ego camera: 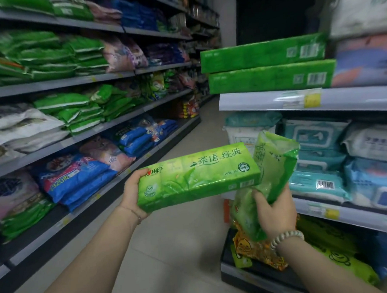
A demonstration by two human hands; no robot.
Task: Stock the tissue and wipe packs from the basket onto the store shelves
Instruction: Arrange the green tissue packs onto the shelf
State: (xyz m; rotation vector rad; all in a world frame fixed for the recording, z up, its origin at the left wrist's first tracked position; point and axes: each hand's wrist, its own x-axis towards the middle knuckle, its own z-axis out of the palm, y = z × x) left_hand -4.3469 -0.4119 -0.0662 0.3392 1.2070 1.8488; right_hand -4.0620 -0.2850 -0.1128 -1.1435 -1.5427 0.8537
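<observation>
My left hand [135, 194] grips the left end of a long green tissue pack [199, 176] and holds it level at chest height in the aisle. My right hand [277, 211] grips a second green tissue pack [273, 164] that stands nearly upright, with a crumpled green wrapper [246, 213] bunched under the fingers. On the right shelf above them, two long green tissue packs [267, 68] lie stacked at the shelf's left end. No basket is in view.
The right shelf unit [253, 100] carries teal and white wipe packs [319, 147] on its middle level and yellow-orange packs [258, 251] at the bottom. Long shelves [106, 78] of green, blue and pink packs run down the left. A tiled aisle floor [187, 214] lies between.
</observation>
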